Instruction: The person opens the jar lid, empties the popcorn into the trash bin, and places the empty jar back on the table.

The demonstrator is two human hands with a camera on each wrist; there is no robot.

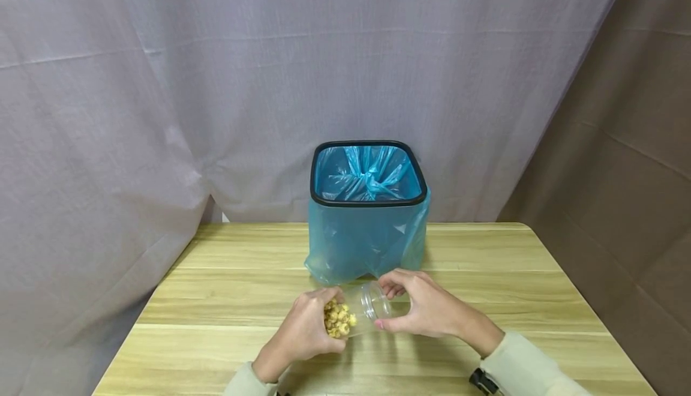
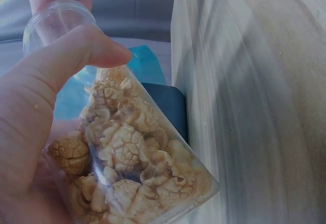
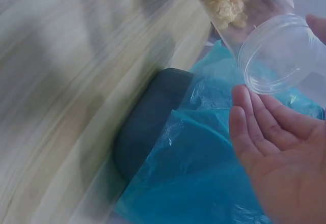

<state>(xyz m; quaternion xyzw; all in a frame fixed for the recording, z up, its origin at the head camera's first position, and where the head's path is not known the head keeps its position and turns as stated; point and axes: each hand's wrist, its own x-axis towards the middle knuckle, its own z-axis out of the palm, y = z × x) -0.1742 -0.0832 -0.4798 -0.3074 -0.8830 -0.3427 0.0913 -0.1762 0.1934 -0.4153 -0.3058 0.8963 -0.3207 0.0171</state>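
My left hand (image 1: 310, 327) grips a clear plastic jar (image 1: 353, 297), its thumb over one side and its fingers round the other. The jar lies tilted on its side, its open mouth toward the right. Yellow popcorn (image 2: 127, 152) is gathered at the bottom end, on the left in the head view. At the jar's mouth is my right hand (image 1: 423, 306), palm facing the opening. In the right wrist view its extended fingers (image 3: 265, 117) have their tips right at the ringed rim, and the thumb overlaps the mouth's far side.
Behind the hands stands a bin (image 1: 367, 234) with a blue plastic bag liner and a black rim (image 1: 372, 203). It stands on a wood-grain table (image 1: 243, 276). Grey cloth (image 1: 259, 84) hangs behind, and a darker curtain (image 1: 621, 162) hangs at the right.
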